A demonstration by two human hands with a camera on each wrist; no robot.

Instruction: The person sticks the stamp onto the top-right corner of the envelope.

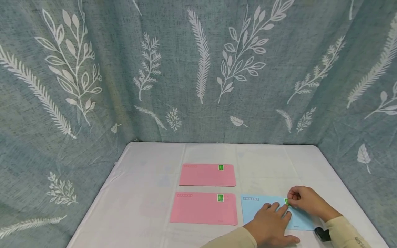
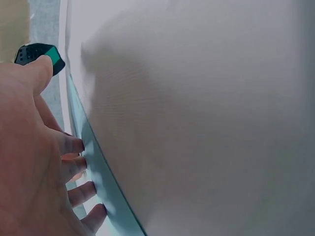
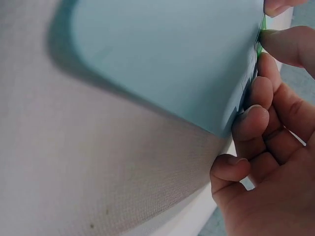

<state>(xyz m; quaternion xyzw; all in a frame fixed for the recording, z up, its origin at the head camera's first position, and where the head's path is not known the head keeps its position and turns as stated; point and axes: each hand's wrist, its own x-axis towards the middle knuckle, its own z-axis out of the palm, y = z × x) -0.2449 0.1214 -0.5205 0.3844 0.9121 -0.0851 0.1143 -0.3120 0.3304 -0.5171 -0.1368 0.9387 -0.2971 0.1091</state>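
A light blue envelope (image 1: 252, 208) lies on the white table at the front right, a row of small printed boxes at its upper left. My left hand (image 1: 270, 224) rests on it with fingers spread; in the left wrist view its fingertips touch the envelope (image 2: 106, 169). Near the upper right part of the envelope, my right hand (image 1: 307, 201) pinches a small green stamp (image 1: 286, 201) with its thumb and a finger. The right wrist view has the thumb against a sliver of the stamp (image 3: 260, 50), at the envelope's (image 3: 162, 54) surface. Fingers cover most of the stamp.
Two pink envelopes, a nearer one (image 1: 198, 210) and a farther one (image 1: 201, 176), lie left of the blue one. Each bears a green stamp at its upper right. A black device (image 1: 322, 234) sits by my right sleeve. Leaf-patterned curtains (image 1: 176, 75) enclose the table (image 1: 133, 193).
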